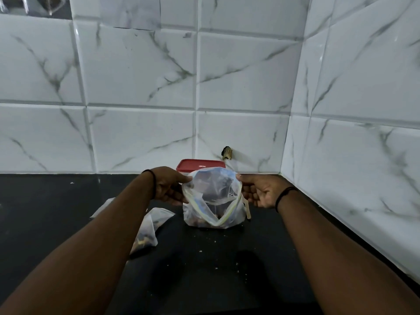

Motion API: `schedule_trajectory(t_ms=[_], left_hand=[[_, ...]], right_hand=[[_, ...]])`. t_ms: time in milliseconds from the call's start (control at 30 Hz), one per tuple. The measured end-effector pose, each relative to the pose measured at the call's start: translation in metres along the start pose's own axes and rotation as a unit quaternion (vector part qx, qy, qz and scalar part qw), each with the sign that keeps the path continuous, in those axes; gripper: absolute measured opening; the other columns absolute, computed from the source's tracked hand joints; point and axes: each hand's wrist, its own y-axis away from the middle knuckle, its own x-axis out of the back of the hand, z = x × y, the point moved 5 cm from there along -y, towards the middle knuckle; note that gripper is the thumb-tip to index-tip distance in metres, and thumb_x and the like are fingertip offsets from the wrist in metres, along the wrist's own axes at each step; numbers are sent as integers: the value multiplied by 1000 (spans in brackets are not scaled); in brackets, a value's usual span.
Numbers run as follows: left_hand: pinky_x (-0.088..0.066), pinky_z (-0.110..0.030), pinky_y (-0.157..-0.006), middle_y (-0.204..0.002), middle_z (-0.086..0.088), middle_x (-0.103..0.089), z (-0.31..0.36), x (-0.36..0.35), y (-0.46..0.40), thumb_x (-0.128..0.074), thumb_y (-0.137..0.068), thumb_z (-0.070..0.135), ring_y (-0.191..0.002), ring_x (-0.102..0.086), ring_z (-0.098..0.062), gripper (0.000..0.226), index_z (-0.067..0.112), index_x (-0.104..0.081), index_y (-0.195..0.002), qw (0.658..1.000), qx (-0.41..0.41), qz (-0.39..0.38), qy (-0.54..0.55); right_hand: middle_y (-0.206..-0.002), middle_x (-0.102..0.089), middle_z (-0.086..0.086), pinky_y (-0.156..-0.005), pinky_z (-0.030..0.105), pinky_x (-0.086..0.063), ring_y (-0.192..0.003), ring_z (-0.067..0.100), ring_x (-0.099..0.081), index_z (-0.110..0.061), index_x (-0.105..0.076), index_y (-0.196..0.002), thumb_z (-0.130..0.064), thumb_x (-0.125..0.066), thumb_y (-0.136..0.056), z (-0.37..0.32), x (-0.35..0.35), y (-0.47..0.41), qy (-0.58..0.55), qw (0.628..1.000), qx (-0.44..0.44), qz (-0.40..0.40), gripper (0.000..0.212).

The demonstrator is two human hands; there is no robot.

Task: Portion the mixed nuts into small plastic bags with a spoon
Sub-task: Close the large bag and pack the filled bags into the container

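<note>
Head view — left hand (169, 186), right hand (261, 190) pinch bag (212, 198).

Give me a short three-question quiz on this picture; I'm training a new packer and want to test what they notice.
1. True or false: both hands pinch the rim of the open bag, the left hand on one side and the right hand on the other.
2. Where does the filled bag lie?
A. on the counter beside the left forearm
B. on the red lid
C. against the right wall
3. Fill in: the container behind the open bag has a ___ lid.

Key: 1 true; 2 A; 3 red.
</note>
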Motion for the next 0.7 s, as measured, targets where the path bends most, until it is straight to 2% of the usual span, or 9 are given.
schedule_trajectory(t_ms=[200, 333, 400, 467, 500, 533, 600, 633, 700], left_hand=[[-50, -26, -44, -72, -10, -66, -1, -2, -4, -69, -88, 21, -49, -63, -19, 17, 10, -57, -91, 1000, -20, 22, -7], [-30, -17, -38, -57, -7, -45, 9, 7, -10, -62, -88, 8, -34, -40, -13, 18, 14, -47, -78, 987, -64, 132, -70], [-35, -23, -41, -64, -9, -50, 20, 12, -8, -53, -91, 5, -43, -45, -17, 16, 12, -52, -78, 961, -88, 194, -178], [-49, -31, -63, -96, -11, -64, 28, 18, -6, -55, -93, 10, -76, -60, -24, 9, 7, -63, -97, 909, -89, 235, -334], [-49, -32, -74, -110, -10, -64, 30, 19, -5, -59, -91, 15, -93, -61, -26, 15, 8, -63, -104, 872, -87, 259, -405], [-47, -33, -77, -116, -10, -64, 31, 19, -3, -61, -88, 18, -100, -60, -28, 16, 11, -62, -102, 842, -85, 288, -449], [-44, -34, -74, -112, -9, -64, 29, 16, 0, -58, -85, 18, -101, -60, -30, 10, 17, -58, -96, 794, -88, 350, -489], [-43, -34, -74, -110, -9, -64, 28, 14, 1, -55, -85, 16, -101, -60, -30, 13, 17, -59, -97, 782, -82, 367, -496], [-42, -34, -73, -108, -11, -65, 26, 13, -1, -54, -86, 15, -100, -61, -30, 13, 14, -60, -98, 782, -68, 379, -490]], right_hand=[[-67, -55, 0, -44, 20, -41, -53, 11, -47, -16, -60, -74, -27, -81, -77, 0, -14, -6, -47, 998, -31, -38, 24], [-51, -45, -2, -34, 15, -30, -35, 5, -33, -12, -54, -70, -5, -65, -85, -3, -23, -7, -71, 997, -15, -18, 20], [-46, -42, 0, -34, 13, -28, -31, 6, -29, -10, -53, -69, -1, -57, -88, -11, -21, -6, -14, 999, 17, 39, 21], [-57, -47, 7, -39, 18, -32, -39, 13, -37, -6, -54, -73, -1, -56, -87, -24, -16, 1, 117, 986, 68, 103, 15], [-65, -50, 9, -44, 23, -35, -47, 18, -44, -4, -56, -79, -3, -56, -87, -32, -13, 4, 236, 955, 109, 140, 8], [-73, -55, 10, -51, 27, -38, -58, 23, -51, -4, -57, -88, -4, -55, -86, -41, -11, 9, 377, 895, 157, 181, 3], [-91, -63, 11, -64, 30, -38, -83, 31, -61, -6, -56, -108, -4, -50, -87, -52, -22, 21, 594, 722, 248, 255, 22], [-97, -66, 11, -65, 31, -37, -89, 32, -62, -7, -54, -116, -2, -48, -88, -54, -28, 25, 632, 667, 284, 274, 29], [-102, -67, 12, -65, 31, -37, -92, 33, -64, -7, -52, -119, -4, -48, -89, -54, -29, 27, 642, 641, 306, 290, 31]])
